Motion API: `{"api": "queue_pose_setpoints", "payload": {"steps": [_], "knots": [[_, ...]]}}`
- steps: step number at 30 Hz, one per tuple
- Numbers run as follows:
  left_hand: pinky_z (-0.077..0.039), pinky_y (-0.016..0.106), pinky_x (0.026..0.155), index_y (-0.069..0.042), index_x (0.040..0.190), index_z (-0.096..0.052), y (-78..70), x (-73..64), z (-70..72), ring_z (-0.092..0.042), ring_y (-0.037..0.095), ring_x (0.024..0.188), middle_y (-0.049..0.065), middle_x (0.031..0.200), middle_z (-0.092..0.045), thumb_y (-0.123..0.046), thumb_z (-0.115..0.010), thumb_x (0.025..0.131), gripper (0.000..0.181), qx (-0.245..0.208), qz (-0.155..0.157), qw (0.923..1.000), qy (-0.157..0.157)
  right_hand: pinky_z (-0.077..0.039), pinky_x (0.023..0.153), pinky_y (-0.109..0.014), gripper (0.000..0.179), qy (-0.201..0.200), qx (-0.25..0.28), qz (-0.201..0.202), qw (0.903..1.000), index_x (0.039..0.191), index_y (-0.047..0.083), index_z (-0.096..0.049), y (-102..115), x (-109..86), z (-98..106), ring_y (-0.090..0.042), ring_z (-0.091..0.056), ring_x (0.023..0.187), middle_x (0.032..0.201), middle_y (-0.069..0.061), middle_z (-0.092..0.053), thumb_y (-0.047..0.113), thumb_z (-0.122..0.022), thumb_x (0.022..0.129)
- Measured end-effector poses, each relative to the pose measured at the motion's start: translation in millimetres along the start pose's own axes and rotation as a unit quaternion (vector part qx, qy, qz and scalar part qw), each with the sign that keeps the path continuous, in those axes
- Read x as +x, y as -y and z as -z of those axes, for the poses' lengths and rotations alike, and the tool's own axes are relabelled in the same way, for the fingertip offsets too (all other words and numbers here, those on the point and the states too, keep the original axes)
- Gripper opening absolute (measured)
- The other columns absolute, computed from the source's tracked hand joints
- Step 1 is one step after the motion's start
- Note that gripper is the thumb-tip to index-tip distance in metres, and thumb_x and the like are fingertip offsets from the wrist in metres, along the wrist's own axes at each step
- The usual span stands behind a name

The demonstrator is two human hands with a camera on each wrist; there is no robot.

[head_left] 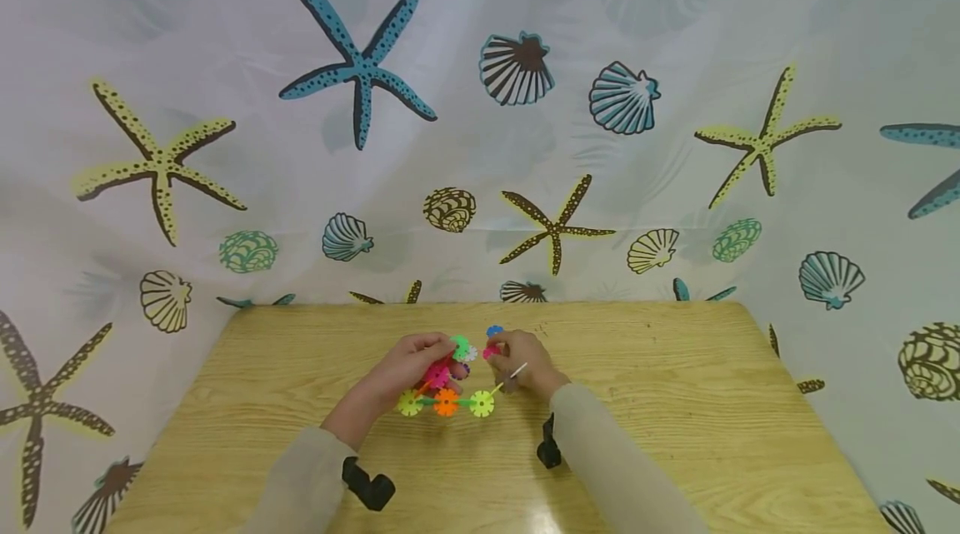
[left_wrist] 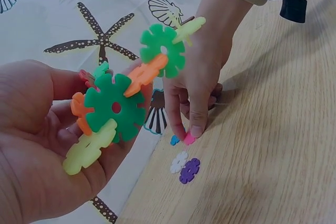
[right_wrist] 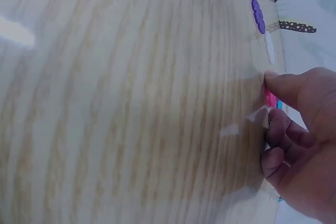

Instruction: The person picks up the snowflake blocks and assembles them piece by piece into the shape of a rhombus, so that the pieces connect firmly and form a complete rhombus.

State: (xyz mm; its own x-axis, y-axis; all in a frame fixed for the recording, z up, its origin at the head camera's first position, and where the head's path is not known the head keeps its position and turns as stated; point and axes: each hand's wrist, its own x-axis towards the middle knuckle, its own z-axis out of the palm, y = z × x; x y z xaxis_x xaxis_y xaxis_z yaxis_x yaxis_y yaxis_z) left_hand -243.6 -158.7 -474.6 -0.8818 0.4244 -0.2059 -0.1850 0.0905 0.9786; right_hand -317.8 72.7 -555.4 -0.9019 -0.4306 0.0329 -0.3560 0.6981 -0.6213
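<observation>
My left hand (head_left: 408,363) holds a linked chain of notched, flower-shaped plastic discs. Its dark green disc (left_wrist: 102,111), with orange and yellow ones slotted in, faces the left wrist camera. In the head view an orange disc (head_left: 446,402) hangs between two yellow ones below that hand. On the table, my right hand (head_left: 528,359) pinches a loose pink disc (left_wrist: 190,138) between thumb and index finger, its other fingers curled. A blue disc (head_left: 495,330) lies right beside the pink one. Near the curled fingers shows a thin pale strip (head_left: 519,370), partly hidden.
Loose white (left_wrist: 179,162) and purple (left_wrist: 190,171) discs lie close together on the wooden table (head_left: 675,434), near its far edge. Behind the table hangs a pale cloth (head_left: 450,151) printed with starfish and shells. Each wrist wears a black camera mount.
</observation>
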Motion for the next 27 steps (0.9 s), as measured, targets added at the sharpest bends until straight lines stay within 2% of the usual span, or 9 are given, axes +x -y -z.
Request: {"api": "queue_pose_setpoints", "payload": {"steps": [3,6,10,14,20,27], "knots": [[-0.065,0.027,0.075,0.006,0.121,-0.062,-0.2,-0.9,0.3,-0.077,0.011,0.075,0.004,0.092,-0.077,-0.022,-0.044,0.115,0.034,0.001,-0.002,1.0000,0.004,-0.050,0.069,-0.030,0.026,-0.003,0.015,0.000,0.9999,0.119,-0.002,-0.072,0,-1.2,3,-0.018,-0.054,0.078,0.088,-0.008,-0.061,0.009,-0.073,0.095],[-0.065,0.028,0.076,0.008,0.123,-0.060,-0.6,-0.9,0.1,-0.077,0.011,0.077,0.005,0.094,-0.076,-0.020,-0.041,0.116,0.035,0.000,-0.002,1.0000,0.007,-0.055,0.076,-0.033,0.024,0.006,0.061,-0.009,0.9981,0.114,-0.004,-0.069,0,-3.5,7,-0.022,-0.062,0.085,0.097,-0.015,-0.067,0.002,-0.073,0.092],[-0.065,0.029,0.079,0.009,0.124,-0.060,-1.5,-0.7,-0.3,-0.077,0.013,0.079,0.006,0.095,-0.076,-0.020,-0.041,0.116,0.036,0.006,-0.005,0.9999,0.009,-0.057,0.073,-0.027,0.018,0.003,0.133,-0.020,0.9909,0.111,-0.003,-0.069,-6,-7.4,14,-0.017,-0.067,0.082,0.096,-0.015,-0.072,-0.003,-0.069,0.094],[-0.065,0.028,0.079,0.007,0.122,-0.061,-2.3,-0.2,-0.9,-0.078,0.013,0.080,0.004,0.094,-0.077,-0.020,-0.042,0.116,0.034,0.013,-0.006,0.9999,0.005,-0.057,0.072,-0.025,0.017,-0.019,0.191,-0.037,0.9807,0.114,-0.003,-0.071,-7,-13.1,26,-0.016,-0.069,0.081,0.096,-0.014,-0.073,-0.001,-0.068,0.098],[-0.065,0.028,0.078,0.006,0.119,-0.062,-3.7,1.0,-3.0,-0.079,0.015,0.081,0.000,0.090,-0.077,-0.020,-0.043,0.115,0.032,0.017,-0.003,0.9999,-0.003,-0.062,0.071,-0.030,0.014,-0.031,0.217,-0.033,0.9751,0.112,-0.004,-0.071,2,-21.6,45,-0.031,-0.075,0.085,0.096,-0.016,-0.072,0.001,-0.068,0.099],[-0.065,0.029,0.079,0.007,0.121,-0.062,-4.2,2.3,-6.1,-0.078,0.014,0.080,0.001,0.090,-0.076,-0.021,-0.044,0.115,0.034,0.018,-0.003,0.9998,-0.007,-0.062,0.073,-0.030,0.013,-0.031,0.219,0.023,0.9750,0.110,-0.003,-0.071,19,-31.7,62,-0.041,-0.073,0.090,0.098,-0.019,-0.073,0.005,-0.068,0.100]]}}
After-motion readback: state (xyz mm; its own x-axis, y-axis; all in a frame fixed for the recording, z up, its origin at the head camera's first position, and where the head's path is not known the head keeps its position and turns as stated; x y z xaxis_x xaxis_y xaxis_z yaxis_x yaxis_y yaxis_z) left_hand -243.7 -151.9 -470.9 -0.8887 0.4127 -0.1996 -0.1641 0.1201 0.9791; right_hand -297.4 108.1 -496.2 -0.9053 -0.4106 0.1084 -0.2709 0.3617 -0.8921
